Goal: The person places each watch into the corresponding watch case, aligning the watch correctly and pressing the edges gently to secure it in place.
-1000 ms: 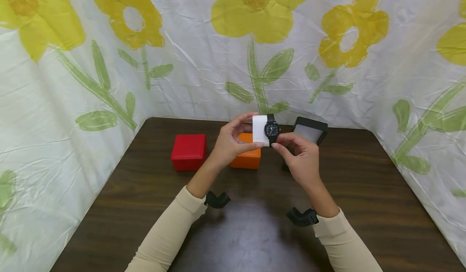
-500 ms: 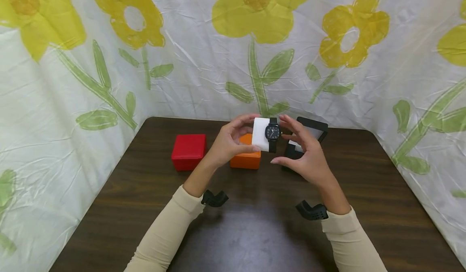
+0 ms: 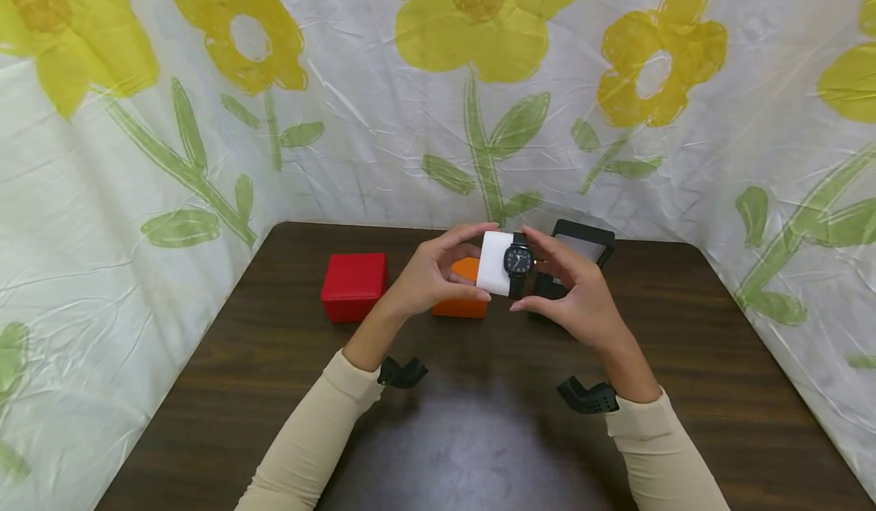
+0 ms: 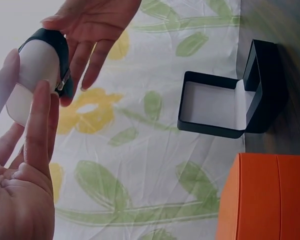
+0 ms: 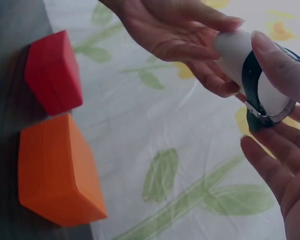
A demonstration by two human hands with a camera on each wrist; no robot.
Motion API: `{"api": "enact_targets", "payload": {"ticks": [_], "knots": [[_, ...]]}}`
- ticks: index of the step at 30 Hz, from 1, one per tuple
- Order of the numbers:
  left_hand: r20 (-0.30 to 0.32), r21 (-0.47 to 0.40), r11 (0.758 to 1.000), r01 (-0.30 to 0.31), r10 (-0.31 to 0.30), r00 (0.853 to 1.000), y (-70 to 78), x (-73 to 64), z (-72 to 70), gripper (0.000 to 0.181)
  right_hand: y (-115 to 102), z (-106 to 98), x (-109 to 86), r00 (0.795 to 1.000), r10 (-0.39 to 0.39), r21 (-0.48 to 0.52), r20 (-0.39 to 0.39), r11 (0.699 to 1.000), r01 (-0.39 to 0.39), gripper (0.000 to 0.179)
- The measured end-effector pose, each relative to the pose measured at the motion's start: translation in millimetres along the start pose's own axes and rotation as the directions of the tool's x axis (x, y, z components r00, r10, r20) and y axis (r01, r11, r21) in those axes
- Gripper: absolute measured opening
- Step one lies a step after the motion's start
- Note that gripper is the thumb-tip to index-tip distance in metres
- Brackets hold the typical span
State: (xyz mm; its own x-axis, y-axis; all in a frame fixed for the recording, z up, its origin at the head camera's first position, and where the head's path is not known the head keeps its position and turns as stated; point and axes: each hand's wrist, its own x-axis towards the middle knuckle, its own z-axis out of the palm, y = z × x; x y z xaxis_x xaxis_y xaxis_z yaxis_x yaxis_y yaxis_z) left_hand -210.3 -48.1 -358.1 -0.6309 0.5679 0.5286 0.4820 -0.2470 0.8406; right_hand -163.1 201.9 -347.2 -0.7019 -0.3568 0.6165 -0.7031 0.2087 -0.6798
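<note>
My left hand (image 3: 438,271) grips a white watch pillow (image 3: 492,264) by its left end, thumb below and fingers above. A black square-faced wristwatch (image 3: 518,261) is strapped round the pillow's right part, dial facing me. Around that right end my right hand (image 3: 575,287) stands spread, its index fingertip near the strap's top and its thumb near the strap's lower edge. In the right wrist view, the strap's buckle (image 5: 260,115) shows beneath the pillow, near my right fingers (image 5: 270,165). Whether those fingers touch the strap is hard to tell.
On the dark wooden table (image 3: 438,435) sit a closed red box (image 3: 354,287) and, to its right, an orange box (image 3: 460,306) partly behind my left hand. An open black box (image 4: 210,105) with a pale lining stands behind my right hand. A flowered curtain (image 3: 383,161) hangs behind.
My right fingertips have let go of the strap's edge and spread wider round that end. The pillow with the watch has come slightly lower and to the right in my left hand.
</note>
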Motion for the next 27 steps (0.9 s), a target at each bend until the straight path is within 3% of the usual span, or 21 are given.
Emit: {"api": "enact_targets", "payload": {"ticks": [8, 27], "knots": [[-0.016, 0.012, 1.000, -0.020, 0.020, 1.000, 0.5, -0.8, 1.5, 0.084, 1.6, -0.8, -0.7, 1.000, -0.007, 0.034, -0.002, 0.999, 0.007, 0.101], [-0.009, 0.039, 0.998, -0.040, 0.040, 0.999, 2.4, -1.9, 7.1, 0.090, 3.9, 3.0, -2.1, 0.998, -0.036, -0.036, -0.045, 0.999, 0.034, 0.098]]}}
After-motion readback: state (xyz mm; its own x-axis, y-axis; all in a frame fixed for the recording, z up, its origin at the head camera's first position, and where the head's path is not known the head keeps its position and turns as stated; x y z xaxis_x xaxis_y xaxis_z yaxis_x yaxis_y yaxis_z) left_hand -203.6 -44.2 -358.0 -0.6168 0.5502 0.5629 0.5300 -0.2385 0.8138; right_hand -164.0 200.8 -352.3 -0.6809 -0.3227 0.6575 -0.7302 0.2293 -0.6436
